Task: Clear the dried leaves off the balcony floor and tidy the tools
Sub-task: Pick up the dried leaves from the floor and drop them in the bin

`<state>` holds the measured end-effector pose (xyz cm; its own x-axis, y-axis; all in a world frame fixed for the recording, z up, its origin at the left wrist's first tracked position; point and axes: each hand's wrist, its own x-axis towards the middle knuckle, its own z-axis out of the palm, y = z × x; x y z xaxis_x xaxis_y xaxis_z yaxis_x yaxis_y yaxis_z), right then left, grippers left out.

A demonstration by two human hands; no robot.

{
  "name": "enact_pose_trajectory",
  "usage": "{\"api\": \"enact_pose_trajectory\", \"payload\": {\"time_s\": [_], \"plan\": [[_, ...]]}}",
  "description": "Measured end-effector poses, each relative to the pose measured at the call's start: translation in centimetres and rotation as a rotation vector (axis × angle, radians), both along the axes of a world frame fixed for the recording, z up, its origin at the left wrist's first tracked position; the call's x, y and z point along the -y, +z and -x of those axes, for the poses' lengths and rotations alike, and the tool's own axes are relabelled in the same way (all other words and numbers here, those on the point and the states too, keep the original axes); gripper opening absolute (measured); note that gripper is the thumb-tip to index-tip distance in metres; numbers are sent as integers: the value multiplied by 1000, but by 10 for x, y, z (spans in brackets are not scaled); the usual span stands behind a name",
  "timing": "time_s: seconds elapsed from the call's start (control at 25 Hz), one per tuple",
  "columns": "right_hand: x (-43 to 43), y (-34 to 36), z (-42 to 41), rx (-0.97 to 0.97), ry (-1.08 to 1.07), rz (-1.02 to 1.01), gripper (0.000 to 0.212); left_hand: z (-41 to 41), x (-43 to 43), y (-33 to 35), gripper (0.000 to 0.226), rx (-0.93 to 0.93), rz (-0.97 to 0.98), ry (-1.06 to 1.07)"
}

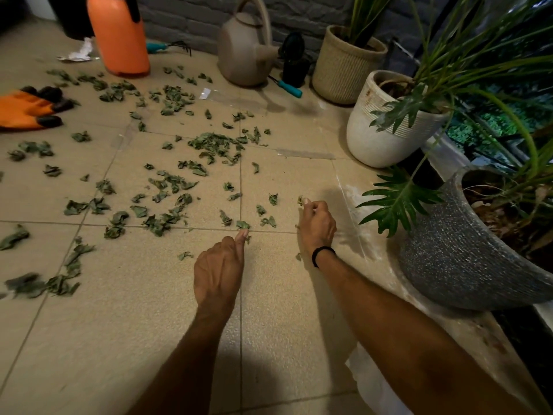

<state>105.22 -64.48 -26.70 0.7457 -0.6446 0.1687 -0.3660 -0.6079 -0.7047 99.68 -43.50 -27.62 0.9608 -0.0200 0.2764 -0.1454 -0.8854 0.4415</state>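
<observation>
Several dried green leaves (215, 145) lie scattered over the beige tiled floor (134, 310). My left hand (218, 271) reaches low over the tiles with its fingers curled, pinching a small leaf (247, 238) at its fingertips, just below another leaf (242, 224). Further right, my right hand (317, 226), with a black band at the wrist, has its fingers curled and pinches a small dried leaf (300, 200). An orange sprayer bottle (119, 37), orange gloves (27, 107), a teal hand rake (167, 47) and a teal-handled tool (288, 87) lie at the back.
A beige watering can (245, 49) stands by the grey wall. Along the right stand a woven planter (344, 67), a white pot (386, 127) and a grey speckled pot (466, 253) with leafy plants. Crumpled paper (80, 52) lies at the back left.
</observation>
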Motion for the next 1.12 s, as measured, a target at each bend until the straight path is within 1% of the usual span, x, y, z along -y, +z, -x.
{"api": "enact_pose_trajectory", "payload": {"time_s": [0.08,0.12,0.16,0.24,0.28,0.36,0.4,0.44,0.52,0.6,0.72,0.8,0.84,0.88,1.0,1.08,1.12], "plan": [[10,1,-12,-107,96,104,44,-1,0,-1,44,-11,35,4],[14,1,-19,-191,158,186,45,-1,1,-2,45,-22,66,4],[18,0,-27,-273,210,273,44,-2,1,-2,46,-32,91,6],[19,2,-37,-359,226,349,36,-2,1,-3,49,-44,111,10],[18,6,-41,-359,197,299,32,-2,1,-4,50,-49,112,12],[17,14,-42,-277,129,72,26,-3,2,-4,47,-60,112,17],[15,15,-42,-229,122,-7,23,-4,2,-5,45,-70,106,22],[11,16,-42,-200,137,-27,20,-5,2,-7,43,-82,98,22],[-1,14,-46,-175,170,5,16,-7,1,-9,40,-102,70,-1],[-13,11,-52,-163,222,17,19,-9,0,-10,40,-100,-9,-47],[-27,9,-55,-253,401,110,31,-11,-2,-9,40,-100,-131,-140],[-29,4,-56,-297,478,205,30,-11,-4,-8,35,-101,-137,-180],[-28,4,-57,-286,466,214,28,-11,-5,-8,33,-98,-131,-188],[-27,7,-56,-255,411,172,26,-11,-6,-9,30,-97,-122,-188],[-7,19,-44,-110,130,-80,23,-11,-6,-11,21,-82,-100,-173],[16,17,-22,-102,42,-127,18,-11,-5,-12,19,-77,-88,-158],[27,14,-9,-137,40,-98,18,-12,-4,-12,18,-79,-76,-145]]}}
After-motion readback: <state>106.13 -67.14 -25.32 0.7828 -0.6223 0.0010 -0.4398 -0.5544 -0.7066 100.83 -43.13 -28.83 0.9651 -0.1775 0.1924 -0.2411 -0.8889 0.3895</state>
